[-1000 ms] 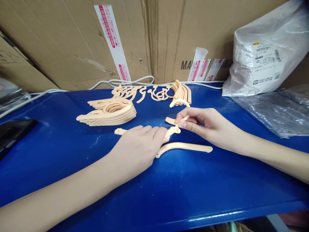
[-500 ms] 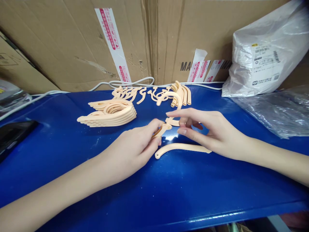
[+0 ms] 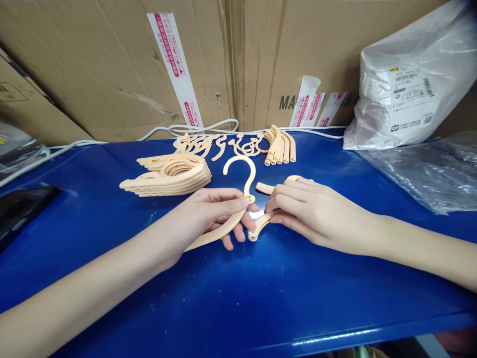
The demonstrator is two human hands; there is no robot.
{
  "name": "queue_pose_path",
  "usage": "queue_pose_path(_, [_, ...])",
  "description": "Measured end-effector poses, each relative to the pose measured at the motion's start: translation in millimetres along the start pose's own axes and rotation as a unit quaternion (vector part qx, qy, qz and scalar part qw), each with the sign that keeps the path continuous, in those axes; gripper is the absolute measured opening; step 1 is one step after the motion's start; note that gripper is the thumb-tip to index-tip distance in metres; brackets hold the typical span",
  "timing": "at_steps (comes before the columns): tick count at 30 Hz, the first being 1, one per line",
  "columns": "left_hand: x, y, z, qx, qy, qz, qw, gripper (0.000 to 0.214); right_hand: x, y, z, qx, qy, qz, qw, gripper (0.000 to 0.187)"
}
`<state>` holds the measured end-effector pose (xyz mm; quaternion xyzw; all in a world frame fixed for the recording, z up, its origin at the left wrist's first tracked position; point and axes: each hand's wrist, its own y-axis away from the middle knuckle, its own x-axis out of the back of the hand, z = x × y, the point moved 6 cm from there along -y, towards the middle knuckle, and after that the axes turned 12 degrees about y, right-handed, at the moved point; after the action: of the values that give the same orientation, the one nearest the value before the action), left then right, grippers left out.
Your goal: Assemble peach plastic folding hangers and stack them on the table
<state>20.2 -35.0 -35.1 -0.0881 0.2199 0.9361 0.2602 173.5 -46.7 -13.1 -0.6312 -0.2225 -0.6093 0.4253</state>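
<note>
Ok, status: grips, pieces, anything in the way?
Left grip: curved bar with hook. Right grip on second bar. Possible snag: another piece partly behind right grip.

The hook [image 3: 253, 172] looks smooth plastic, the tabletop [image 3: 238, 318] glossy, the boxes [image 3: 112, 64] matt cardboard, the bag [image 3: 410, 84] crinkled plastic.

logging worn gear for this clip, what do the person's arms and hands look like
The left hand and right hand are bare, with no gloves or rings visible. The left forearm and right forearm show no sleeves, watch, bracelet or markings.
</note>
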Motion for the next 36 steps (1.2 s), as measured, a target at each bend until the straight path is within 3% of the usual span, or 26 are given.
queue_pose_path(3, [4.9, 0.6, -3.8, 0.028, 0.032, 0.008, 0.999, 0.017, -3.6, -1.3, 2.8, -0.009, -0.021, -0.008, 1.0, 0.028])
queue_pose_path(11, [12.1, -1.3, -3.6, 0.027, 0.048, 0.065, 0.996, 0.012, -3.5, 2.1, 5.3, -0.005, -0.001, 0.023, 1.0, 0.027])
queue_pose_path(15, [10.0, -2.6, -2.9, 0.026, 0.03, 0.05, 0.998, 0.013, 1.2, 3.3, 6.2, -0.011, 0.014, 0.051, 0.999, 0.024])
queue_pose_path(19, [9.7, -1.7, -1.3, 0.018, -0.018, 0.042, 0.999, 0.02, 5.2, 3.1, 0.9, 0.014, 0.064, 0.075, 0.995, 0.039])
queue_pose_path(28, [9.9, 1.2, -2.8, 0.032, -0.057, 0.031, 0.997, 0.037, 8.4, 5.0, -9.0, 0.037, 0.157, 0.112, 0.98, 0.036])
queue_pose_path(36, [4.4, 2.3, -4.8, 0.056, -0.005, 0.0, 0.998, 0.033, 14.7, 7.2, -13.8, 0.044, 0.181, 0.142, 0.972, 0.032])
